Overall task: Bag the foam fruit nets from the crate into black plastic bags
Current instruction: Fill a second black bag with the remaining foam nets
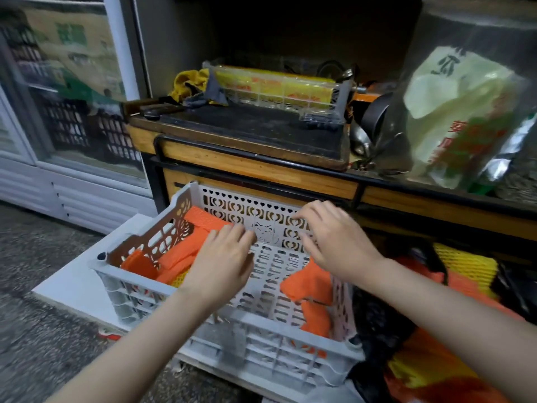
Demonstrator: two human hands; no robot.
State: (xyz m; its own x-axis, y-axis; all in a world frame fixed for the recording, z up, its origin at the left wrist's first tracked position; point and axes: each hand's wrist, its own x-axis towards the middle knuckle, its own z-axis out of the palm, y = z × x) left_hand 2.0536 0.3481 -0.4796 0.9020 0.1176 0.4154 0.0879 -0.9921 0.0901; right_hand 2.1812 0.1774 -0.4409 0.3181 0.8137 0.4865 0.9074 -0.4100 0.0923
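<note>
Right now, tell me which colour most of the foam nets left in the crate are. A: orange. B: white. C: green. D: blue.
A: the foam nets piled at the left and right sides of the crate are orange, with only a little yellow showing beneath the left pile.
</note>
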